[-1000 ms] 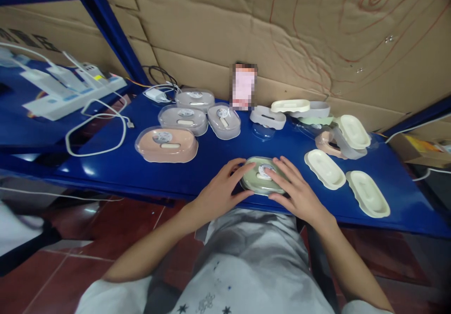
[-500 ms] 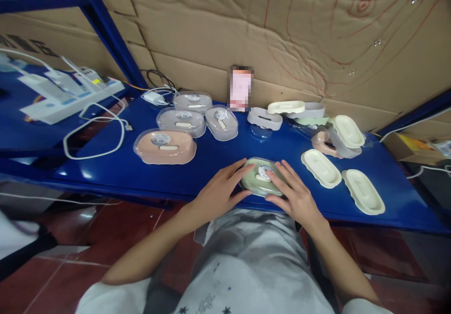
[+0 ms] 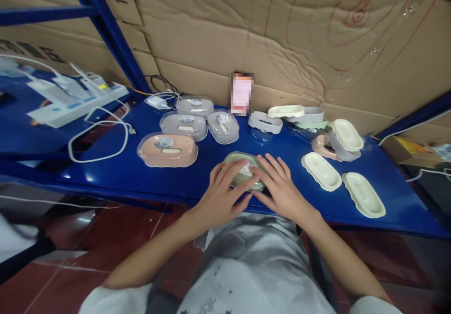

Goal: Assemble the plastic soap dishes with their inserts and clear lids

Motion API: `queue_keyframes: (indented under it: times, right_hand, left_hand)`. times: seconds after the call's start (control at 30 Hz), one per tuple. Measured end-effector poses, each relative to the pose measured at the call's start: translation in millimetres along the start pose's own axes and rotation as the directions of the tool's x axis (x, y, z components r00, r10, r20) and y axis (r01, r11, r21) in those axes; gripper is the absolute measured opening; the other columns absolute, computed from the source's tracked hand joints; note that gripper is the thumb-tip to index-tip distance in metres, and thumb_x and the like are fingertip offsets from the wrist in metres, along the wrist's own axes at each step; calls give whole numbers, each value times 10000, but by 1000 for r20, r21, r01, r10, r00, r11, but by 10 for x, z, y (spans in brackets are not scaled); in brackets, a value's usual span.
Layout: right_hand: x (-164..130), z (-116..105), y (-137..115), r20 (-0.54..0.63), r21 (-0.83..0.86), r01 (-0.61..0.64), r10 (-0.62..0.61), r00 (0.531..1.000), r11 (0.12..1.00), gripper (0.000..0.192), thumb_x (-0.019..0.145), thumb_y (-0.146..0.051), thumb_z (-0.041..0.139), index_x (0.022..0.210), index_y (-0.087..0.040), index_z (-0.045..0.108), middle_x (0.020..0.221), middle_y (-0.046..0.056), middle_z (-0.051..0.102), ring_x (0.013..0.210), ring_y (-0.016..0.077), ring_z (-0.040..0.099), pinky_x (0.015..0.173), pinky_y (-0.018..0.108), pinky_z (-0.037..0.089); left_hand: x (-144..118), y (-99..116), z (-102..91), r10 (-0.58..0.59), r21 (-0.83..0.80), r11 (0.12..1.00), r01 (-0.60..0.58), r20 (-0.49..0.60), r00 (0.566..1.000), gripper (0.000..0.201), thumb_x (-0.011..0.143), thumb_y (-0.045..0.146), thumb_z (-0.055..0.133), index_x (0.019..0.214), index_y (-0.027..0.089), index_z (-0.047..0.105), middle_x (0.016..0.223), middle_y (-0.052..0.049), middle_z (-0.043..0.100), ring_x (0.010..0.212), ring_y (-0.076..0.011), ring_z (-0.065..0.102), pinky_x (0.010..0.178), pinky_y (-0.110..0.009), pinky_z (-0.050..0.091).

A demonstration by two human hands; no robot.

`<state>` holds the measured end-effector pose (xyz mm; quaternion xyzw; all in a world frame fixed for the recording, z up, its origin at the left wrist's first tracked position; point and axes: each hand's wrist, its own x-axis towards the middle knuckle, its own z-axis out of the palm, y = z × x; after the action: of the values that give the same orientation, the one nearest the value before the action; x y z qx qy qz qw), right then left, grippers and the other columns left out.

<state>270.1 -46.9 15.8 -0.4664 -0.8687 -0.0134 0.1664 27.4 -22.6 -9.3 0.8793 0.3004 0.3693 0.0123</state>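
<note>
A green soap box (image 3: 235,176) under a clear lid rests near the front edge of the blue table, a round sticker on its top. My left hand (image 3: 223,189) grips it from the left, fingers lying across the lid and thumb by the front edge. From the right, my right hand (image 3: 282,187) presses on its right end with index finger and thumb, the other fingers stretched out past the box. Between them the hands cover much of the box. Left of it stands a pink lidded box (image 3: 169,156); to the right lies a cream oval tray (image 3: 321,170).
Several grey lidded boxes, one a grey box (image 3: 183,123), stand at the back left. A phone (image 3: 241,93) leans on the cardboard (image 3: 197,32). Loose grey, cream, green and pink parts sit back right, with another cream tray (image 3: 363,194) nearer. A power strip (image 3: 81,107) with cables is left.
The green soap box has shifted left along the table with both hands on it. My left fingers now reach over the lid, and my right hand has moved left.
</note>
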Motion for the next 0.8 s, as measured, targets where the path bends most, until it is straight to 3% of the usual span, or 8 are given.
queue_keyframes:
  times: [0.1,0.2,0.27,0.43,0.53,0.67,0.73,0.8]
  right_hand:
    - [219,-12,-76,18,-56,1,0,1000,998,730,1097,-431,576,1754,-312,281,1822,152,267,1700,369,249,1348,719,238]
    - [175,-73,14,-18,-62,-94,93,995,994,762,1098,-511,551,1766,-299,252,1813,152,300,1683,369,298,1340,693,282]
    - [-29,-122,188,-93,-93,-229,221,971,969,724,1105,-538,518,1752,-299,297,1779,158,378,1648,389,369,1306,696,341]
    - [-697,-153,675,-289,-222,-541,475,831,811,676,1090,-545,534,1647,-166,480,1617,268,561,1517,507,514,1180,778,427]
    - [-858,-125,686,-220,-192,-500,459,861,845,559,1114,-469,510,1581,-165,554,1510,227,671,1488,481,557,1157,740,482]
    - [-820,-161,446,-64,63,-218,222,973,974,497,1128,-356,534,1622,-315,501,1634,77,602,1577,314,501,1276,584,455]
    - [-824,-221,398,-112,138,-162,178,978,977,514,1119,-329,559,1629,-346,491,1656,59,579,1566,279,517,1288,539,451]
    - [-896,-294,464,-221,116,-230,251,942,966,494,1108,-327,574,1600,-339,536,1623,76,610,1530,293,557,1272,544,461]
  left_hand:
    - [16,-14,-33,-47,116,992,45,9,999,326,1069,279,622,1392,259,658,1540,-156,647,1427,-351,616,1260,-626,356]
    - [35,-89,-66,-147,174,975,141,18,989,343,1083,324,622,1415,239,650,1540,-180,650,1454,-376,605,1278,-665,319]
    - [43,-146,-69,-198,193,962,192,15,980,400,1087,332,616,1476,235,615,1599,-199,602,1503,-402,565,1295,-715,265]
    - [48,-161,-40,-199,224,955,195,-7,980,597,1075,324,644,1637,224,469,1740,-238,415,1614,-456,415,1315,-775,169]
    - [52,-71,-44,-102,197,975,102,-8,995,643,1078,285,632,1679,229,410,1763,-218,383,1646,-423,370,1342,-707,215]
    - [55,58,-25,103,45,993,-111,154,983,581,1116,312,573,1666,196,427,1782,-181,363,1659,-342,362,1340,-541,351]
    - [54,88,5,161,0,986,-166,246,956,578,1126,376,566,1660,200,436,1792,-166,349,1664,-344,351,1326,-541,380]
    - [55,89,33,164,-20,986,-167,316,935,551,1126,420,571,1626,207,483,1767,-152,405,1645,-352,384,1309,-562,403]
